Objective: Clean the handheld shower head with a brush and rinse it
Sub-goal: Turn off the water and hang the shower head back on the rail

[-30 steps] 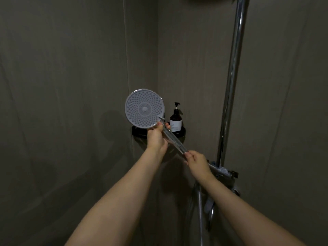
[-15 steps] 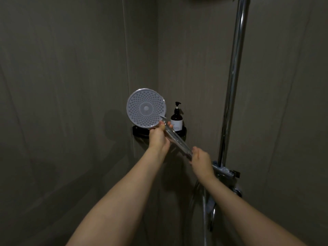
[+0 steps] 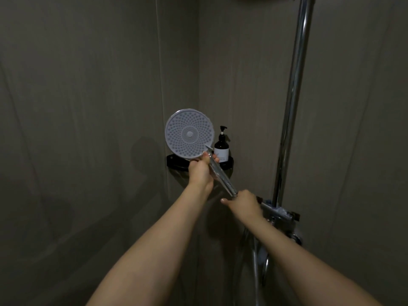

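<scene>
The handheld shower head (image 3: 189, 134) has a round grey face full of nozzle dots, turned toward me, and a chrome handle that slants down to the right. My left hand (image 3: 201, 170) grips the handle just under the round face. My right hand (image 3: 244, 200) is wrapped round the lower end of the handle, thumb sticking out to the left, close to the holder on the chrome rail. No brush is in view.
A chrome riser rail (image 3: 293, 96) runs up the right wall, with the mixer fitting (image 3: 284, 214) and hose (image 3: 257, 261) below it. A dark pump bottle (image 3: 221, 146) stands on a black corner shelf (image 3: 176, 165) behind the shower head. Grey walls meet in the corner.
My right hand has slid up and closed round the lower end of the handle. The shower head has shifted slightly to the right; my left hand keeps its hold.
</scene>
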Demonstrator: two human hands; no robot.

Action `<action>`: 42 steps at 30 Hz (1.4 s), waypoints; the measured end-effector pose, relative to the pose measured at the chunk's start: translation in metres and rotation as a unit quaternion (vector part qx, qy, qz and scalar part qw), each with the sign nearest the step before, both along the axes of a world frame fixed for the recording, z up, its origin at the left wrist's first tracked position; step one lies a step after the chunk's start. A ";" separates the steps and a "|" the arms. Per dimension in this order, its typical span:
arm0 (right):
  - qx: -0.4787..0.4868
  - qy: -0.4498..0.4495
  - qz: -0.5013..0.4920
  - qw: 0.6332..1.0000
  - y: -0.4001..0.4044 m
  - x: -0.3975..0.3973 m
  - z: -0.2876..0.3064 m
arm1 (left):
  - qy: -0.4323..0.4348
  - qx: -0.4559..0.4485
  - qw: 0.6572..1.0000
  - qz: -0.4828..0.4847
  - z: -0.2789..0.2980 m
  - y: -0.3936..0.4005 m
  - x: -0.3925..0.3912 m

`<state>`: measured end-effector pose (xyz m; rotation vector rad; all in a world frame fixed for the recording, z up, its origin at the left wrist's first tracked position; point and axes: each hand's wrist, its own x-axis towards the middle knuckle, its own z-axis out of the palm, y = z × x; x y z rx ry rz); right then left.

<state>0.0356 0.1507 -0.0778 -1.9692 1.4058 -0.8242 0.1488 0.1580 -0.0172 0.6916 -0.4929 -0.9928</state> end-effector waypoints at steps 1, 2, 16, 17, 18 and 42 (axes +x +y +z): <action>0.019 -0.027 -0.009 0.999 0.000 0.002 0.000 | -0.006 0.002 1.000 -0.001 0.002 0.001 -0.001; 0.038 -0.047 -0.005 0.998 0.001 0.003 0.001 | -0.014 0.004 1.000 0.001 0.003 0.003 -0.001; 0.003 -0.072 -0.089 0.993 0.011 0.011 -0.015 | -0.040 0.032 0.999 0.013 0.003 0.014 -0.011; 0.024 -0.089 -0.073 0.993 0.009 0.011 -0.014 | -0.043 0.033 0.999 0.008 0.004 0.016 -0.011; 0.047 -0.103 -0.052 0.992 0.007 0.010 -0.014 | -0.045 0.032 0.998 0.003 0.003 0.016 -0.009; 0.281 -0.134 0.116 0.943 -0.024 -0.031 -0.126 | -0.126 0.085 0.985 -0.081 -0.111 -0.028 -0.030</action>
